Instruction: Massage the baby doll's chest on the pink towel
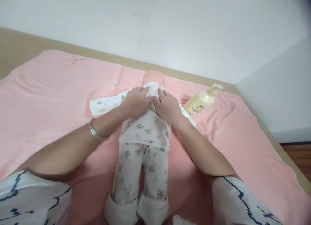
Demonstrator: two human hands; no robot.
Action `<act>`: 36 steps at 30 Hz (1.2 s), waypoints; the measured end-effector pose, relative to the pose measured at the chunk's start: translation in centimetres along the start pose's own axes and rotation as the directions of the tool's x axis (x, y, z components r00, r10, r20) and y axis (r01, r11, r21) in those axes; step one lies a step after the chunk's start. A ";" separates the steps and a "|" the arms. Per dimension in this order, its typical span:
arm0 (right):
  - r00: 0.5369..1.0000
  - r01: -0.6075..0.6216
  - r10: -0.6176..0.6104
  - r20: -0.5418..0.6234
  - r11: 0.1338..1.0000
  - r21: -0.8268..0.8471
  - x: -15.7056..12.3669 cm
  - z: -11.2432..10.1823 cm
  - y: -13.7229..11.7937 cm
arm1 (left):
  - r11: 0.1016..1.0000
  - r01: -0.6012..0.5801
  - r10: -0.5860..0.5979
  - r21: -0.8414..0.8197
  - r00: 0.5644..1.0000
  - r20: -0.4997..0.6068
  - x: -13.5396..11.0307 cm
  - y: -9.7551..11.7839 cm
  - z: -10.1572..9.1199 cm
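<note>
A baby doll (153, 76) lies on its back on a pink towel (48, 98), head away from me, dressed in a white printed top (147, 129) and matching trousers (139, 173). My left hand (134, 100) and my right hand (167, 105) rest side by side on the doll's chest near the collar. The fingers of both are curled and pressed into the fabric of the top. A silver bangle (97, 131) sits on my left wrist.
A cream pump bottle (201, 102) lies on its side on the towel just right of the doll. The towel covers a wooden-edged surface (279, 144) that stands against a white wall (170, 27). Wooden floor (300, 157) shows at the right.
</note>
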State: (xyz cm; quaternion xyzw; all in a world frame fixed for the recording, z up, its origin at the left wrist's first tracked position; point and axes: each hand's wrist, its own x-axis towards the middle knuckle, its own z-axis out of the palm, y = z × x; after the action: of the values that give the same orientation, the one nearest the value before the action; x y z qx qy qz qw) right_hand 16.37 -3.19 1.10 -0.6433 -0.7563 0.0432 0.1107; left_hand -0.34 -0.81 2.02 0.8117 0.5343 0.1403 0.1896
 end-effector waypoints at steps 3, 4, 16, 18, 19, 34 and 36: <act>0.998 -0.049 0.049 0.026 0.998 0.029 -0.8 -0.6 -1.5 | 0.999 0.052 -0.052 -0.012 0.999 0.000 1.1 -0.8 0.0; 0.998 -0.053 0.051 0.033 0.998 0.043 -0.8 -0.7 -1.7 | 0.998 0.057 -0.057 -0.004 0.998 -0.007 1.1 -0.9 0.1; 0.992 -0.091 0.077 0.099 0.986 0.143 0.6 -1.4 0.0 | 0.994 -0.114 0.114 0.006 0.991 -0.066 -1.1 0.0 0.6; 0.996 -0.057 0.050 0.077 0.993 0.103 0.0 -1.5 -0.7 | 0.996 -0.087 0.086 -0.016 0.995 -0.040 0.0 -0.6 0.4; 0.997 -0.047 0.041 0.067 0.995 0.084 -0.3 -1.6 -1.0 | 0.998 -0.051 0.050 -0.027 0.998 -0.033 0.5 -0.9 0.4; 0.985 -0.156 0.133 0.109 0.960 0.234 0.8 -2.0 0.3 | 0.997 -0.038 0.045 0.064 0.992 -0.116 -2.1 1.1 1.2; 0.989 -0.136 0.119 0.091 0.966 0.222 0.6 -2.0 0.1 | 0.996 -0.045 0.051 0.071 0.996 -0.077 -1.5 0.8 1.0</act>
State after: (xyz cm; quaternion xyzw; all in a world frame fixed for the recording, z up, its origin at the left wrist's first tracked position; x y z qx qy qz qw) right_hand 16.80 -2.78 3.10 -0.6716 -0.7071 0.1611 0.1516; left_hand 0.12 -2.61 1.47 0.8242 0.5262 0.1582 0.1369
